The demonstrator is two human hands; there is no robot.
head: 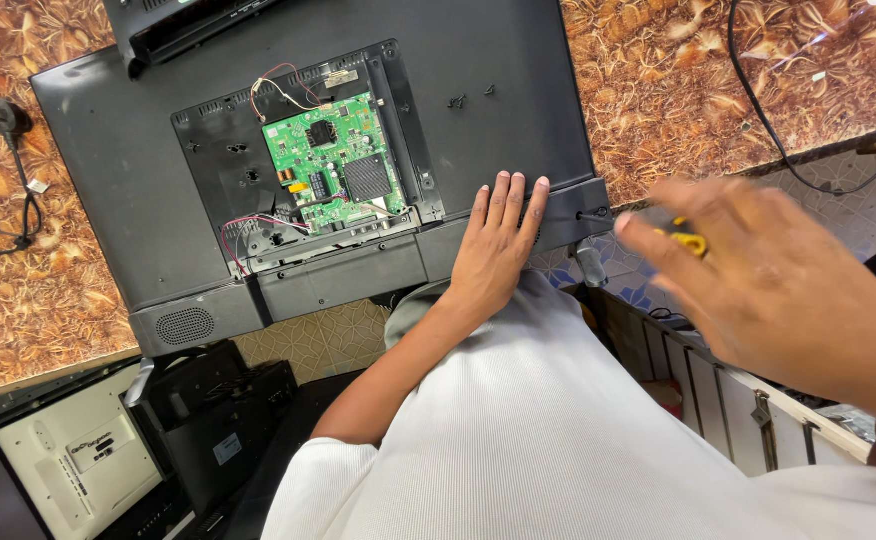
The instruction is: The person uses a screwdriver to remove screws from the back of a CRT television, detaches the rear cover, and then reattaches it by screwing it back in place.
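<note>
Bright, even daylight fills my view from above, with hardly any hard shadows. The glossy brown tabletop gives off soft glare near the top right. My right hand is smeared with motion blur, its edges ghostly, while my left hand and the green circuit board stay sharp. Straight edges bow slightly toward the frame's corners.
</note>
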